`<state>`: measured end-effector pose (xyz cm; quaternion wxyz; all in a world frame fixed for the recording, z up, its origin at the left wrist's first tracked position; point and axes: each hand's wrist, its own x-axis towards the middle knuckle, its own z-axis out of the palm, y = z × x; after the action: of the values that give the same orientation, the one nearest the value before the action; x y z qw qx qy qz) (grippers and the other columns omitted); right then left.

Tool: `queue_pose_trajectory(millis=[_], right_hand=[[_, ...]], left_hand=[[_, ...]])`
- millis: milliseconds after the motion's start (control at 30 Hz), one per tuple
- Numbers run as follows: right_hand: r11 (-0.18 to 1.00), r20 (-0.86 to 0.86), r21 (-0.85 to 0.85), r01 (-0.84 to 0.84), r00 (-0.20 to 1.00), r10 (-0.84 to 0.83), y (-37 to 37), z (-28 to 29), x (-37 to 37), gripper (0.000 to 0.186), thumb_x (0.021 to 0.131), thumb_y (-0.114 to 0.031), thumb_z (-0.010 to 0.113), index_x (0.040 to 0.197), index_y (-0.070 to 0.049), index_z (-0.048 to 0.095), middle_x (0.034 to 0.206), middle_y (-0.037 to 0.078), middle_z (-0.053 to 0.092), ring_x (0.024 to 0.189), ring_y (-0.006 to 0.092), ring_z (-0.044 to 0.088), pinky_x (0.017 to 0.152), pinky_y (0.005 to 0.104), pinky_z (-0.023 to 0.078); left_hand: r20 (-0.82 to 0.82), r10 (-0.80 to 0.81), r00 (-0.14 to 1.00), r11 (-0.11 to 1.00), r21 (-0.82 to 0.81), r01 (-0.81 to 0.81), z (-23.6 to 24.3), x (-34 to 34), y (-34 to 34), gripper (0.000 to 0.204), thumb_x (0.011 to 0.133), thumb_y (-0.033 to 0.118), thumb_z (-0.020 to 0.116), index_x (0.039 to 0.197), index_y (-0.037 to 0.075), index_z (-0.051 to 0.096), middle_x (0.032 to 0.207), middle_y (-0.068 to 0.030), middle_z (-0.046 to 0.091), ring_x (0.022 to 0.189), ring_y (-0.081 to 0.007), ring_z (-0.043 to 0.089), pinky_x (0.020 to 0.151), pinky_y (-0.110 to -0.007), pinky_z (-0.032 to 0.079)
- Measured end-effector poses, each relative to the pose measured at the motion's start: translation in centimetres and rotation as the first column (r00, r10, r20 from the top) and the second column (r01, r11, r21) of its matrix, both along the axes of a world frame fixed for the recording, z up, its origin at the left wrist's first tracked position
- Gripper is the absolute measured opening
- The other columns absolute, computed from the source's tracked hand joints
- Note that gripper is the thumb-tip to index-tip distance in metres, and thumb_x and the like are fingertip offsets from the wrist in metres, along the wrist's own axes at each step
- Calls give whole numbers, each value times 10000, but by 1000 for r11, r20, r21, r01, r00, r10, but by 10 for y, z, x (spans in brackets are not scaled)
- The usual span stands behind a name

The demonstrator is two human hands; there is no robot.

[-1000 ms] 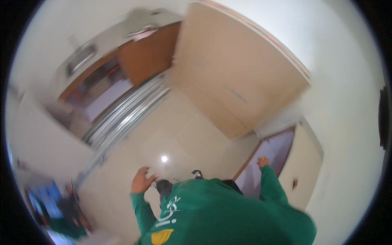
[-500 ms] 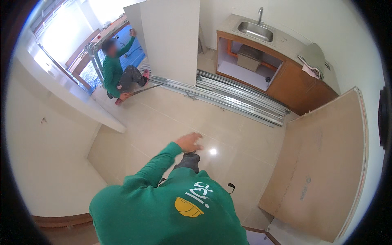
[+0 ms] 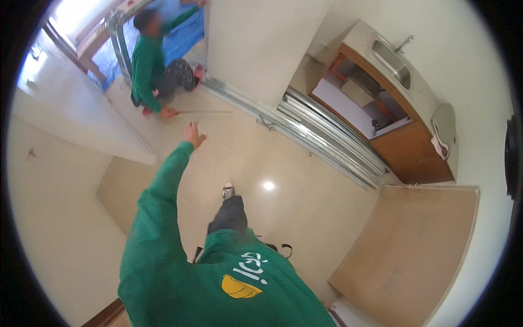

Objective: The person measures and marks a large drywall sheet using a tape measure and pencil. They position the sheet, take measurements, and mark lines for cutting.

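My left hand (image 3: 194, 135) reaches forward at the end of a green sleeve, over the tiled floor, with its fingers apart and nothing in it. Just beyond it a co-worker's hand (image 3: 169, 112) holds a long thin strip or blade (image 3: 210, 111), whose kind I cannot make out. That person, in a green top, crouches and has the other hand at the edge of a large pale board (image 3: 253, 49) standing upright. My right hand is out of sight.
Long metal channels (image 3: 332, 139) lie on the floor from the board toward the brown sink cabinet (image 3: 406, 147). At the right, a large brown board (image 3: 408, 240) leans against the wall. A partition wall (image 3: 76, 114) stands on the left. My shoe (image 3: 228, 190) is on the tiles.
My left hand has moved forward and left, away from my body, toward the co-worker. The view has turned and come closer to that person; one of my shoes now shows.
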<state>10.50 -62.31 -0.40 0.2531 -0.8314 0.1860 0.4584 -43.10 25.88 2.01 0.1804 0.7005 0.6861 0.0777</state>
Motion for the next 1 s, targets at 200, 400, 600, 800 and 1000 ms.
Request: queue_pose_trajectory(millis=[200, 400, 600, 800, 1000], right_hand=[[979, -10, -193, -66, 998, 65, 28, 74, 6, 285, 986, -340, 708, 1013, -59, 670, 745, 89, 642, 453, 210, 505, 388, 405, 430], [967, 123, 62, -246, 964, 237, 179, 74, -89, 246, 956, -305, 747, 1011, -78, 668, 701, 67, 600, 470, 174, 506, 402, 357, 415], [831, -89, -155, -535, 845, 527, 240, 123, -129, 335, 966, -406, 711, 1036, -80, 683, 778, 78, 667, 539, 179, 580, 462, 372, 471], [865, -247, -336, -372, 921, 300, 258, 165, -265, 356, 995, -403, 666, 1065, -55, 689, 832, 85, 696, 621, 197, 617, 526, 383, 501], [877, -267, -448, -176, 962, 57, 312, 190, -364, 373, 1021, -394, 627, 1122, -40, 689, 890, 89, 720, 713, 216, 651, 592, 393, 528]], left_hand=[[-78, 30, 996, 979, -201, -45, -58, -48, 47, 894, 826, 354, 877, 1547, 65, 433, 1484, -201, 489, 1424, -407, 457, 1159, -546, 404], [-140, -124, 982, 983, -152, 102, -54, -73, 131, 917, 797, 308, 899, 1546, 69, 427, 1477, -186, 485, 1438, -385, 441, 1169, -540, 385], [-289, -203, 936, 966, -214, 144, -123, -130, 201, 947, 785, 288, 910, 1560, 72, 409, 1539, -168, 446, 1507, -382, 366, 1228, -532, 334], [-351, -338, 873, 895, -407, 183, -213, -166, 287, 1016, 789, 281, 912, 1606, 86, 340, 1625, -131, 377, 1576, -382, 275, 1277, -516, 295], [-412, -520, 748, 790, -566, 238, -284, -204, 341, 999, 866, 327, 849, 1650, 106, 271, 1657, -131, 348, 1592, -375, 253, 1275, -505, 308]])
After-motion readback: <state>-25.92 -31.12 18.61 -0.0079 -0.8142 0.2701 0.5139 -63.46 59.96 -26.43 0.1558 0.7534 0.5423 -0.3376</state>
